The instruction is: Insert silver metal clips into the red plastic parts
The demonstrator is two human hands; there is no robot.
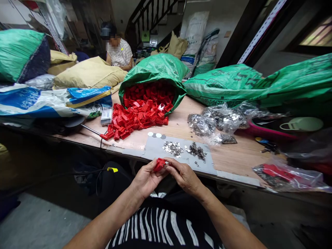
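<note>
My left hand (pixel 146 180) is closed round a small red plastic piece (pixel 159 164), held just below the table's front edge. My right hand (pixel 183 174) pinches at the same piece from the right, fingertips meeting those of the left. On the grey mat (pixel 155 147) right behind my hands lie two small heaps of tiny metal parts, a shiny one (pixel 173 148) and a darker one (pixel 196 150). Farther back a pile of red plastic pieces (pixel 135 119) spills from an open green sack (pixel 155 69).
Clear bags of metal parts (pixel 218 121) lie right of the pile, another bag (pixel 287 176) at the front right. Green sacks (pixel 259 84) line the back right, blue and tan sacks (pixel 52 100) the left. Another person (pixel 118 50) sits at the far side. A cable (pixel 85 171) hangs below the table.
</note>
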